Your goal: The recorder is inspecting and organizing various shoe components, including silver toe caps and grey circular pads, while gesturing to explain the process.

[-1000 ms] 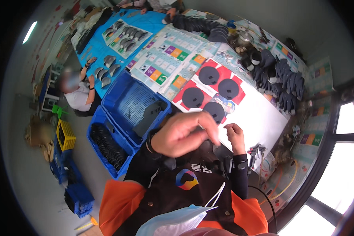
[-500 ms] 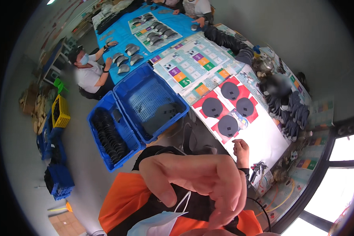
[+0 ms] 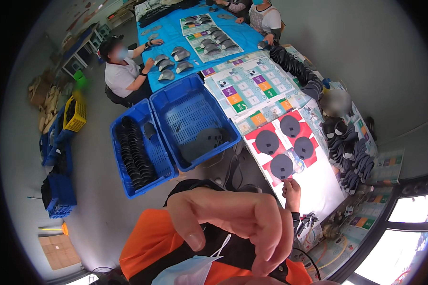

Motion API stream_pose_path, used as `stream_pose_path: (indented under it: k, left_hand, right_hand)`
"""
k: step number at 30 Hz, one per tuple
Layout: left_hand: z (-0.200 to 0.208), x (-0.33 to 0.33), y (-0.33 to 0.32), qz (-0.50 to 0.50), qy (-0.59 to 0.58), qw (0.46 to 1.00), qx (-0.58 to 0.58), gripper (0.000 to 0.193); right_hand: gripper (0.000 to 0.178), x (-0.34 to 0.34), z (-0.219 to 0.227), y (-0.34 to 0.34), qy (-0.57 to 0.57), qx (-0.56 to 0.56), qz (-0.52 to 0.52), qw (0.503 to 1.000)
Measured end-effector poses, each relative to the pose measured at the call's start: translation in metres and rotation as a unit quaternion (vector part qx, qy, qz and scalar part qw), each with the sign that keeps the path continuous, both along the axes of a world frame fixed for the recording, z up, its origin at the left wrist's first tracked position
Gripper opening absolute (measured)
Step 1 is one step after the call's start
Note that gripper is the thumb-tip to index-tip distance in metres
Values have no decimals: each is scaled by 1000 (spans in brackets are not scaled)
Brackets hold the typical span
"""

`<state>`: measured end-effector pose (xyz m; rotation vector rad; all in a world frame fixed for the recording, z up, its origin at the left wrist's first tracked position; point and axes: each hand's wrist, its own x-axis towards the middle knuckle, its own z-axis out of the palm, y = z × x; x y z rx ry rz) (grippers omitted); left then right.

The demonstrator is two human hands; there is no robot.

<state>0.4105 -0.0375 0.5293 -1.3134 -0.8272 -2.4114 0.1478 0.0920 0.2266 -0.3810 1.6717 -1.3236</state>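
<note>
My left hand point(image 3: 233, 213) looms large near the camera. Its fingers are bent and apart, and nothing shows between them. On the white tabletop, my right hand point(image 3: 292, 191) is closed in a pinch at the near edge of a dark round disc point(image 3: 281, 166). Whatever lies between those fingertips is too small to make out. Three more such discs, a left one point(image 3: 267, 142), a far one point(image 3: 290, 126) and a right one point(image 3: 305, 147), lie around it on red sheets point(image 3: 252, 136). Small dark squares show on the discs.
Two blue crates, one with stacked dark curved pieces point(image 3: 134, 152) and one holding flat dark pieces point(image 3: 204, 142), stand left of the table. Grey curved pieces point(image 3: 179, 53) lie on the blue-covered table. A spray gun point(image 3: 309, 219) is near my right wrist. Co-workers point(image 3: 123, 71) sit beyond.
The view has shifted, so the table and crates appear in different places. My right fingertips have moved up to the near disc's edge. My left hand stays bent near the camera.
</note>
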Motion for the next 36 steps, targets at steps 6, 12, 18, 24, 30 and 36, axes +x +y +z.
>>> stream_pose_path:
  k: [6,12,18,24,30,36]
  left_hand:
    - [-8,12,-13,5,7,1000,-11,71]
    - [-11,7,-18,33,-3,999,-16,71]
    - [-12,9,-22,47,11,999,-8,71]
    - [-12,0,-26,69,20,997,-21,70]
    - [-11,21,-30,43,-91,995,0,56]
    - [-100,-10,-81,449,-253,832,-206,126]
  right_hand:
    - [14,5,-11,-19,12,6,14,1000]
    - [16,2,-30,-31,112,-33,25,993]
    - [22,2,-33,-42,113,-10,68,991]
    - [21,0,-31,-44,110,-3,61,992]
    - [19,-1,-35,-39,113,14,64,991]
    - [36,7,-13,-65,83,53,65,993]
